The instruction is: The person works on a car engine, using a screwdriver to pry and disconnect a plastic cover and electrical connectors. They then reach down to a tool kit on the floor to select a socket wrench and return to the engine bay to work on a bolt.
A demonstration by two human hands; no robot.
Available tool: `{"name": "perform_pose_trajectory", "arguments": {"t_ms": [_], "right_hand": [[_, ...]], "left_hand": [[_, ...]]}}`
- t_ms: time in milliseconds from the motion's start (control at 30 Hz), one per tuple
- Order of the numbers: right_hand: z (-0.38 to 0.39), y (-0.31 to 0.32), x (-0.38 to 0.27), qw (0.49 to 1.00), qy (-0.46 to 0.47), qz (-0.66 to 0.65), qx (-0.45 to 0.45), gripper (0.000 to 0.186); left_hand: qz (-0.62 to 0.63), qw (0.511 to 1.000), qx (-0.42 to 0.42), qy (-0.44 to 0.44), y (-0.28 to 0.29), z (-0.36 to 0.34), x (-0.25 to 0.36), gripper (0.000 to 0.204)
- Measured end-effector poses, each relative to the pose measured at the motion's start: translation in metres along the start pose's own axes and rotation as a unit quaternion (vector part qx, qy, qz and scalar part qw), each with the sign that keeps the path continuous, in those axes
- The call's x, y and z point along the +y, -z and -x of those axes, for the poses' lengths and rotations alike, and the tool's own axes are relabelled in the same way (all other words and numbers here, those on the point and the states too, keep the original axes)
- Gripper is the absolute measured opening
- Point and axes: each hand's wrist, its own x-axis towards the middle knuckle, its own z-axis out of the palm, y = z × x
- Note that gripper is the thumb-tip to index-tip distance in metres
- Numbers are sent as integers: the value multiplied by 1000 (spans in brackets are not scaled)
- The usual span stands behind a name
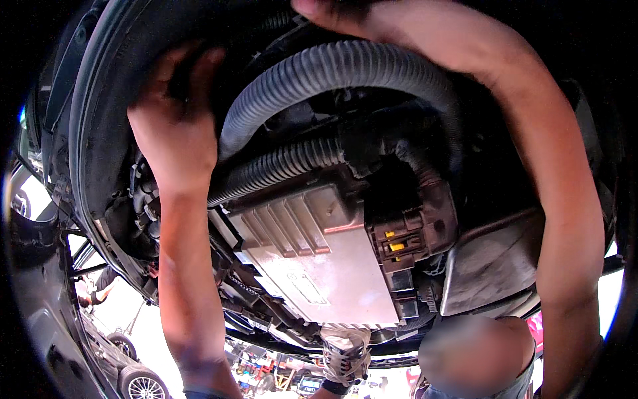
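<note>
Left hand [173, 136]: raised between the black rubber rim [90, 143] and the hoses; fingers apart, tips lost in shadow, so any pinch cannot be told. Its upright wrist seemingly suits the narrow gap.

Thin ribbed hose [282, 167]: slanting above the metal box [319, 276], apparently routed clear of it.

Right hand [352, 18]: at the upper edge, partly cut off; grip cannot be told. The arm bends around the right side, presumably to reach over the hose.

Thick ribbed hose [339, 64]: arched between both arms, just beside the left hand; its curve probably spares it kinking.

Co-worker's gloved hand [345, 349]: at the box's lower edge, perhaps as support.

Brown plug [419, 233]: against the box's right side, yellow clips likely locking it.
</note>
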Motion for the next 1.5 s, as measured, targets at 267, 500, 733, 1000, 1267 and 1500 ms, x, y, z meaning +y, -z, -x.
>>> {"name": "perform_pose_trajectory", "arguments": {"t_ms": [267, 500, 733, 1000, 1267, 1500], "right_hand": [[-18, -10, 15, 990, 105, -51, 73, 53], [-14, -13, 16, 979, 149, 20, 141, 43], [20, -1, -22, 993, 5, 103, 52, 84], [23, -13, -32, 983, -38, 159, 82, 89], [-13, -15, 3, 981, 92, 100, 139, 57], [-24, -13, 25, 971, 208, 21, 117, 44]], "left_hand": [[21, 997, 23, 66, -2, 7, -11, 20], [-61, 996, -12, 57, -2, 11, -41, 37], [-16, 989, -54, 134, 15, 39, 37, 44], [87, 984, -107, 109, 39, 93, 99, 30], [-56, 994, -64, 69, 20, 107, 113, 66], [-38, 998, -12, 38, 14, 110, 107, 72]]}}
